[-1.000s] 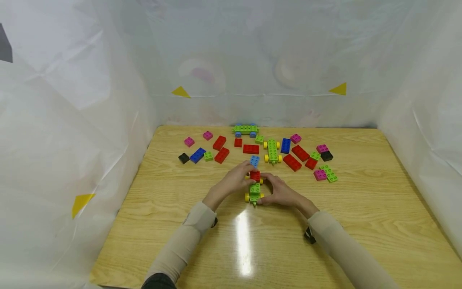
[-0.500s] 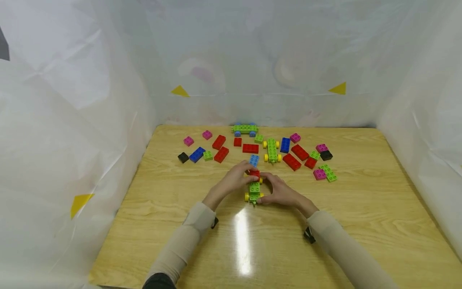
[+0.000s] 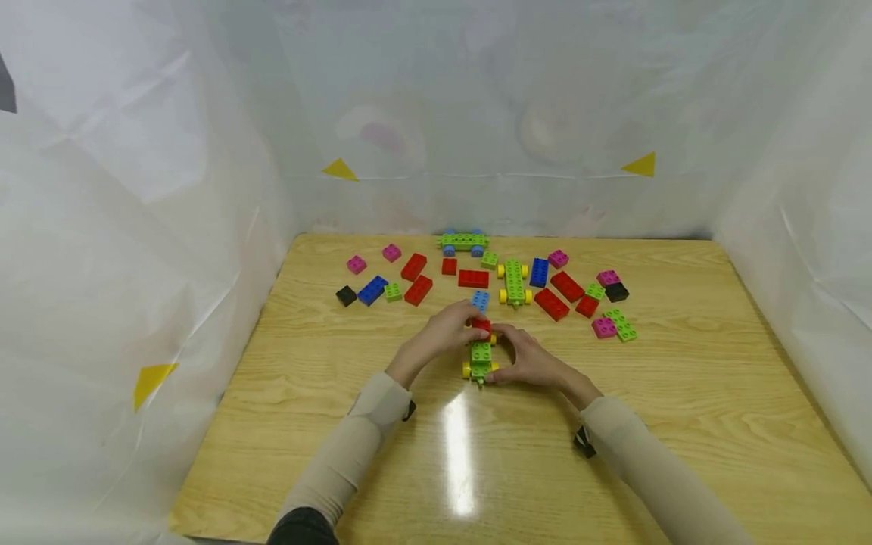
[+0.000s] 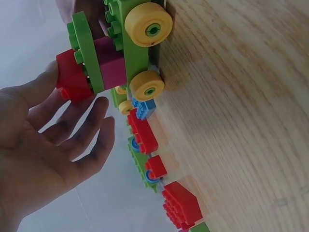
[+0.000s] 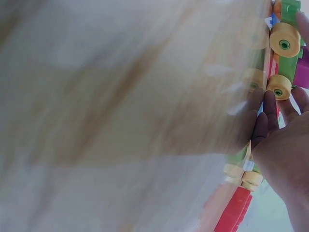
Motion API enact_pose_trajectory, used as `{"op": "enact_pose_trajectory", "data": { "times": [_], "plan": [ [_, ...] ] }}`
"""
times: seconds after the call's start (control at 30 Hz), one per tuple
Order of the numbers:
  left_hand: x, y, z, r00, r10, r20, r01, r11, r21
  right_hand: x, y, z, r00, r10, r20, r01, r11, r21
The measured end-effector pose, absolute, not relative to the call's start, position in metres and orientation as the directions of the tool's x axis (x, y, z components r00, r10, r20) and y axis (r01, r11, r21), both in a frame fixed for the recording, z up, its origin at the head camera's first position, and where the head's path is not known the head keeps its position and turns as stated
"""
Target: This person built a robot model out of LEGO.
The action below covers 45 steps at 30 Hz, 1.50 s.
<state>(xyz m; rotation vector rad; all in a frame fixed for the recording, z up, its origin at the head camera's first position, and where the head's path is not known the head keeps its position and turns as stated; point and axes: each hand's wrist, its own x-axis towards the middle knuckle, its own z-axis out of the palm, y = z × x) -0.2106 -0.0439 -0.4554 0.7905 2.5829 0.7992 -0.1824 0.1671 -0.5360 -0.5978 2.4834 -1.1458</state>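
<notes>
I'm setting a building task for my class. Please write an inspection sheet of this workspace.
Surface: light wood table, glossy, with a bright reflection at the front.
Job's things: green base on yellow wheels, stacked with a magenta brick, green piece and red brick; whether the red one is fully seated, cannot tell.
Clutter: loose bricks in several colours; two spare wheeled bases, yellow-wheeled and blue-wheeled.
Hands: left hand pinches the red brick; right hand holds the green base.
Cables: nothing seen.
Surroundings: white sheeting with yellow triangles.
</notes>
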Motion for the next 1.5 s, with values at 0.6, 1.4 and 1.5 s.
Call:
{"op": "enact_pose_trajectory", "data": {
  "times": [0.6, 1.4, 1.5],
  "plan": [
    [-0.208, -0.045, -0.458, -0.785, 0.602, -0.146, 0.417, 0.688, 0.593, -0.179, 0.165, -0.536, -0.849, -0.513, -0.126, -0.236, 0.582, -0.779],
    [-0.215, -0.045, -0.455, -0.789, 0.591, -0.167, 0.406, 0.707, 0.579, -0.184, 0.165, -0.533, -0.847, -0.521, -0.111, -0.257, 0.582, -0.771],
    [-0.214, -0.045, -0.456, -0.785, 0.596, -0.169, 0.412, 0.706, 0.577, -0.183, 0.166, -0.534, -0.847, -0.522, -0.103, -0.262, 0.578, -0.773]
  ]
}}
